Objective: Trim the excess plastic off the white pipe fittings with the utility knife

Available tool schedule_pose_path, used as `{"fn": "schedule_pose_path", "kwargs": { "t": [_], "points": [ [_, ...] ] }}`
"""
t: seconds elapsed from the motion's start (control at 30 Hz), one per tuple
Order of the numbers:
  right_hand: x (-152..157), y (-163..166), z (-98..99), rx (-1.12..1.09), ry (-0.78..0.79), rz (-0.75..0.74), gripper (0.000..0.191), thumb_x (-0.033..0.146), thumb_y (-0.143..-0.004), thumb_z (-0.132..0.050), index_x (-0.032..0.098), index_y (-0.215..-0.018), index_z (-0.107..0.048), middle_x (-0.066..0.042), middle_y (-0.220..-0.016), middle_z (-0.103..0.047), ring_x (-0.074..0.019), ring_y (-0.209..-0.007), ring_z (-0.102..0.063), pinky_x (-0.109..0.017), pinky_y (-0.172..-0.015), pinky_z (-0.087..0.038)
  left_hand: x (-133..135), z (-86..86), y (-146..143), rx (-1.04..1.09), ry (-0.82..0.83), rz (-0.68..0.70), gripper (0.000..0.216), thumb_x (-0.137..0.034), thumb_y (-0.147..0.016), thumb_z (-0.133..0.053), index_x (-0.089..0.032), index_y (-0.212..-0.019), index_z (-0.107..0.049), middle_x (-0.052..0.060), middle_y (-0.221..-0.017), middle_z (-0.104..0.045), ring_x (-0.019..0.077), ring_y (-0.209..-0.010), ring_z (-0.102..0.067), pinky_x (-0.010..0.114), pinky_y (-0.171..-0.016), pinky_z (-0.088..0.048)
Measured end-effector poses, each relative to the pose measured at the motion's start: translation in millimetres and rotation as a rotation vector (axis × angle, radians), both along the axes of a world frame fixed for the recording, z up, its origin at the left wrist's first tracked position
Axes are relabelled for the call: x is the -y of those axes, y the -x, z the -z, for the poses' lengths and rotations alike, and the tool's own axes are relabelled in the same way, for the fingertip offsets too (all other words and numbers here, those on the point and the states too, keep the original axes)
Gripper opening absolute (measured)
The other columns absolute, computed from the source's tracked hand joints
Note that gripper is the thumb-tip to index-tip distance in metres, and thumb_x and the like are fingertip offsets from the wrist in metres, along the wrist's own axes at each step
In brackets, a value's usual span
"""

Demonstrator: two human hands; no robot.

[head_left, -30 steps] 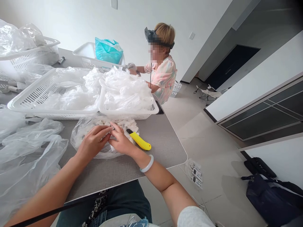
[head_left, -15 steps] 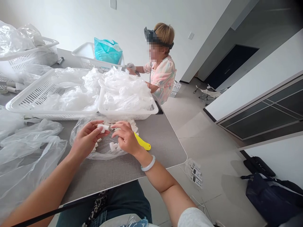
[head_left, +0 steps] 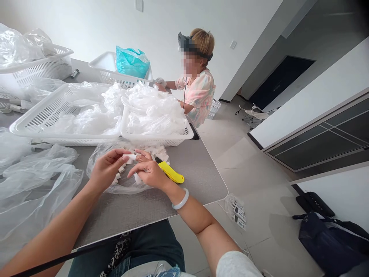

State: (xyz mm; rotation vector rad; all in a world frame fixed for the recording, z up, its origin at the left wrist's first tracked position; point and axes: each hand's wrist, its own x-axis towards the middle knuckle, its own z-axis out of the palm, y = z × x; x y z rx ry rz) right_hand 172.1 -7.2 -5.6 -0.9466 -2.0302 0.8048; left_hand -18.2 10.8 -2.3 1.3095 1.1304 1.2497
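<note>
My left hand (head_left: 104,170) pinches one end of a small white plastic pipe fitting (head_left: 130,157) between thumb and fingertips. At its other end, the thumb and a finger of my right hand (head_left: 152,174) close on the fitting, while another finger extends to the left below it. Beneath both hands a clear plastic bag (head_left: 96,157) lies spread on the table, with several more white fittings (head_left: 163,153) on it. A yellow-handled utility knife (head_left: 173,172) rests just right of my right hand, its dark end partly hidden behind that hand.
White baskets (head_left: 37,132) heaped with clear bags stand behind my hands. More loose plastic (head_left: 43,181) covers the table's left side. A teal bag (head_left: 132,63) sits in a far basket. Another person (head_left: 198,88) wearing a headset works at the far table end. The table edge (head_left: 215,169) is at right.
My right hand has moved slightly left and its fingers now meet the fitting's right end. The fitting has turned in my left hand. More of the yellow knife shows.
</note>
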Motion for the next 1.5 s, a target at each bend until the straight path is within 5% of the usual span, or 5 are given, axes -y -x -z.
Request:
{"fn": "schedule_pose_path", "kwargs": {
  "t": [0.2, 0.33, 0.43, 0.83, 1.5],
  "points": [
    [-3.7, -5.3, -3.7, -0.701, 0.253, 0.314, 0.037, 0.036, -0.093, -0.061, 0.025, -0.125, -0.076, -0.007, -0.148, -0.068, -0.0248, -0.142, -0.062, -0.046, -0.126, -0.046, -6.2, -4.2, 3.0, -0.081, -0.138, -0.269, 0.031, -0.051, -0.08, -0.081, -0.026, -0.097, -0.074, 0.004, -0.09, -0.076, 0.0267, -0.086, -0.069, 0.041, -0.077, -0.056],
    [-1.2, 10.8, 5.5, -0.65, 0.494, 0.077, 0.094, 0.053, -0.085, -0.081, 0.026, -0.166, -0.041, -0.01, -0.17, -0.045, -0.03, -0.159, -0.043, -0.047, -0.128, -0.044, -3.3, -7.0, -8.1, -0.249, -0.26, -0.29, 0.026, -0.049, -0.082, -0.079, -0.026, -0.092, -0.074, 0.002, -0.092, -0.075, 0.0249, -0.084, -0.068, 0.04, -0.081, -0.056],
    [-1.5, 21.5, 11.3, -0.607, 0.543, 0.076, 0.102, 0.063, -0.089, -0.075, 0.023, -0.171, -0.03, -0.014, -0.174, -0.038, -0.0321, -0.161, -0.04, -0.049, -0.125, -0.047, 1.0, -11.0, -12.8, -0.29, -0.298, -0.324, 0.025, -0.05, -0.086, -0.078, -0.026, -0.094, -0.076, 0.0, -0.095, -0.073, 0.0237, -0.088, -0.065, 0.04, -0.088, -0.053],
    [-5.7, -1.2, 7.2, -0.13, -0.074, 0.384, 0.027, 0.037, -0.105, -0.062, 0.022, -0.12, -0.077, -0.01, -0.118, -0.079, -0.0233, -0.124, -0.067, -0.038, -0.114, -0.051, -11.4, -0.7, -6.8, 0.249, 0.134, 0.068, 0.043, -0.053, -0.062, -0.098, -0.024, -0.088, -0.081, 0.005, -0.09, -0.078, 0.0221, -0.085, -0.07, 0.032, -0.078, -0.061],
    [3.4, -7.4, 5.1, -0.053, -0.252, 0.351, 0.028, 0.042, -0.107, -0.056, 0.023, -0.117, -0.074, -0.009, -0.11, -0.077, -0.0215, -0.105, -0.07, -0.035, -0.098, -0.058, -2.8, 0.8, -4.2, 0.31, 0.148, 0.136, 0.033, -0.042, -0.06, -0.1, -0.025, -0.078, -0.078, 0.006, -0.092, -0.079, 0.0228, -0.077, -0.068, 0.033, -0.068, -0.06]
  ]
}}
